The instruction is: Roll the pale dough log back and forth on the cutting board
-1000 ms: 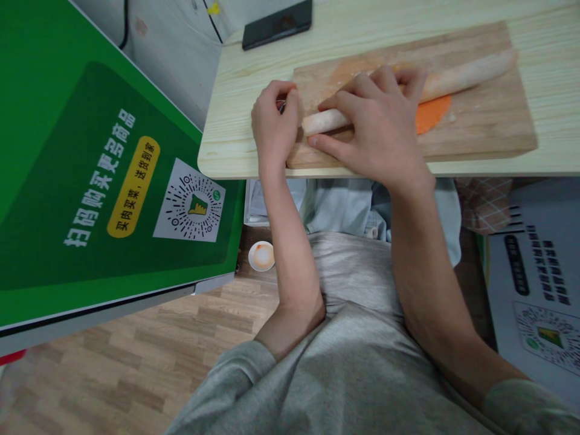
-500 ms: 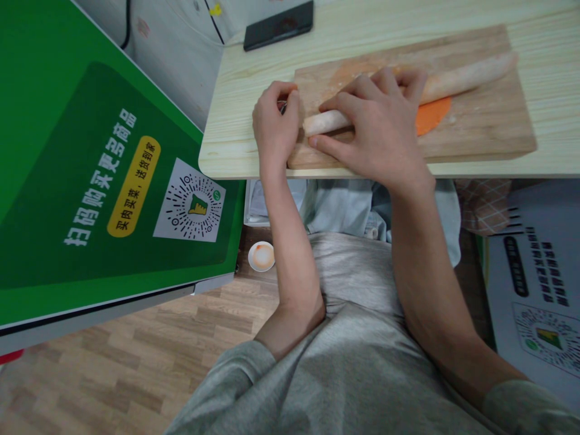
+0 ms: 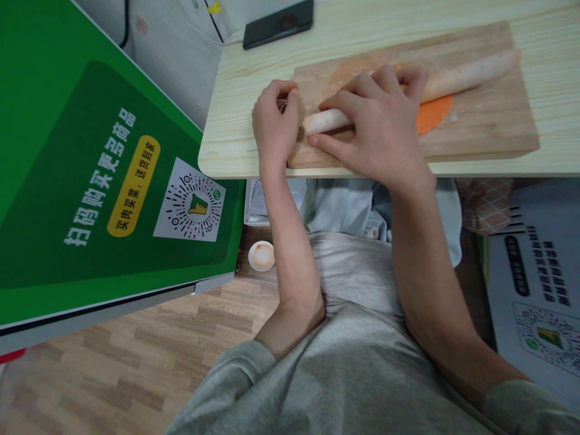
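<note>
A flour-dusted wooden rolling pin (image 3: 471, 75) lies slantwise across the wooden cutting board (image 3: 493, 130). Beneath it is a flat orange sheet of dough (image 3: 434, 115), partly hidden by my right hand (image 3: 380, 124). That hand wraps over the pin near its left end, thumb on the near side and fingers over the far side. My left hand (image 3: 276, 121) is closed at the board's left end, fingertips and thumb at the edge. A small dark, shiny bit shows inside its curl; I cannot tell what it is.
A black phone (image 3: 278, 24) lies at the back left of the pale wooden table (image 3: 240, 115). A green panel with a QR code (image 3: 190, 202) stands at the left. Below, a small white dish (image 3: 261, 256) with orange residue sits near the floor.
The rolling pin's far right end and the board's right side have shifted very slightly. Both hands keep nearly the same place and grip.
</note>
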Demonstrator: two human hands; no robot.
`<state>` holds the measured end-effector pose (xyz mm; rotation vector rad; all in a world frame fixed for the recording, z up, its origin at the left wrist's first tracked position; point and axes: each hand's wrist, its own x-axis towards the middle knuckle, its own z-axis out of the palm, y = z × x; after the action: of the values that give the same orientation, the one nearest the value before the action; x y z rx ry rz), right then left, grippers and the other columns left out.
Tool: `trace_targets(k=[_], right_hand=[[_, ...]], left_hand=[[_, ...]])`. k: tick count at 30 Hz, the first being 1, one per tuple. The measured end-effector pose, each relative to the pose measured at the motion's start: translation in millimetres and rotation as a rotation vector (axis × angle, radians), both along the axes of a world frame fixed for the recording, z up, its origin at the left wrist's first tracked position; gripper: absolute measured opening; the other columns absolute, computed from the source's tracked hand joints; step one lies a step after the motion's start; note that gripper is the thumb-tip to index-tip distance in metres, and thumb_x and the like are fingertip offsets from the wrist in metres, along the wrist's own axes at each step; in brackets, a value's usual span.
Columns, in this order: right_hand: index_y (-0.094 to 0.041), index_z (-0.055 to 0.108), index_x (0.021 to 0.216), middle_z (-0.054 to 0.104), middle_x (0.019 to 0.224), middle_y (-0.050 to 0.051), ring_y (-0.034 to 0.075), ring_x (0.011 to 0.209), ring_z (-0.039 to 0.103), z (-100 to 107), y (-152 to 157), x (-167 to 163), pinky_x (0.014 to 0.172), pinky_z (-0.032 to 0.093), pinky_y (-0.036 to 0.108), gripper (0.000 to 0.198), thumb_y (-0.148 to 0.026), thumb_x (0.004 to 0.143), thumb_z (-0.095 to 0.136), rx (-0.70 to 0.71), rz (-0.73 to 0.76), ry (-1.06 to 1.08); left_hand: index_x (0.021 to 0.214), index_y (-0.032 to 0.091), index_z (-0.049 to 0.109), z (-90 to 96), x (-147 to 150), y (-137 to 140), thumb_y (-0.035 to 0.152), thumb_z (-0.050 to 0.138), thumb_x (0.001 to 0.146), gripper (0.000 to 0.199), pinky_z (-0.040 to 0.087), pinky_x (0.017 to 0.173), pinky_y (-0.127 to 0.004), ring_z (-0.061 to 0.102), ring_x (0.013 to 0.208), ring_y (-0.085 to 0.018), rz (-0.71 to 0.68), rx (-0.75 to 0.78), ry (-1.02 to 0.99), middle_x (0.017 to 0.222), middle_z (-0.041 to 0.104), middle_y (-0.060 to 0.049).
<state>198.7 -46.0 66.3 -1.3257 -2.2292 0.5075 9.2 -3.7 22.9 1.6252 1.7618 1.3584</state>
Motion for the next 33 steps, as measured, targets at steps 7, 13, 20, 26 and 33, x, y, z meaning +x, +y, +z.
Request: trace_targets(k=[7, 13, 20, 26, 33], right_hand=[[-0.064, 0.074, 0.127, 0.08, 0.117, 0.002, 0.061, 0.148, 0.03, -0.8, 0.2, -0.4, 0.093, 0.021, 0.081, 0.066, -0.09, 0.073, 0.048, -0.068, -0.038, 0.005], [-0.063, 0.073, 0.13, 0.081, 0.106, 0.006, 0.06, 0.15, 0.03, -2.1, 0.5, 0.2, 0.095, 0.02, 0.081, 0.062, -0.088, 0.078, 0.049, -0.06, -0.017, -0.008], [-0.061, 0.075, 0.129, 0.082, 0.114, 0.003, 0.059, 0.144, 0.038, -3.9, 1.4, 1.1, 0.099, 0.018, 0.083, 0.054, -0.083, 0.09, 0.045, 0.023, 0.01, -0.042], [-0.048, 0.076, 0.131, 0.073, 0.147, 0.002, 0.051, 0.14, 0.05, -7.3, 0.5, -0.2, 0.111, 0.025, 0.077, 0.051, -0.077, 0.099, 0.049, 0.14, -0.024, -0.091], [-0.045, 0.075, 0.132, 0.075, 0.141, 0.004, 0.05, 0.139, 0.049, -7.2, -1.6, -2.1, 0.108, 0.029, 0.078, 0.06, -0.083, 0.103, 0.039, 0.16, -0.036, -0.13]], left_hand=[[0.085, 0.032, 0.064, -0.6, -0.2, 0.0, 0.002, 0.06, 0.101, 0.034, 0.059, 0.106, -0.043, 0.072, 0.108, -0.026, -0.005, 0.029, -0.001, 0.104, 0.079, -0.006], [0.092, 0.021, 0.068, 3.4, 2.9, -2.1, -0.005, 0.06, 0.104, 0.03, 0.055, 0.108, -0.038, 0.068, 0.105, -0.019, 0.008, 0.009, -0.01, 0.103, 0.076, -0.005], [0.088, 0.026, 0.068, 0.6, 2.0, -1.2, 0.0, 0.061, 0.104, 0.031, 0.057, 0.108, -0.041, 0.071, 0.11, -0.023, 0.006, 0.024, -0.01, 0.103, 0.078, -0.004], [0.091, 0.031, 0.066, -8.0, -4.1, 4.3, 0.006, 0.061, 0.101, 0.028, 0.056, 0.111, -0.042, 0.069, 0.112, -0.024, -0.02, 0.038, 0.007, 0.106, 0.08, -0.004], [0.089, 0.035, 0.065, -14.5, -11.0, 8.7, 0.017, 0.064, 0.1, 0.021, 0.051, 0.118, -0.048, 0.066, 0.121, -0.028, -0.071, 0.033, -0.037, 0.107, 0.079, -0.003]])
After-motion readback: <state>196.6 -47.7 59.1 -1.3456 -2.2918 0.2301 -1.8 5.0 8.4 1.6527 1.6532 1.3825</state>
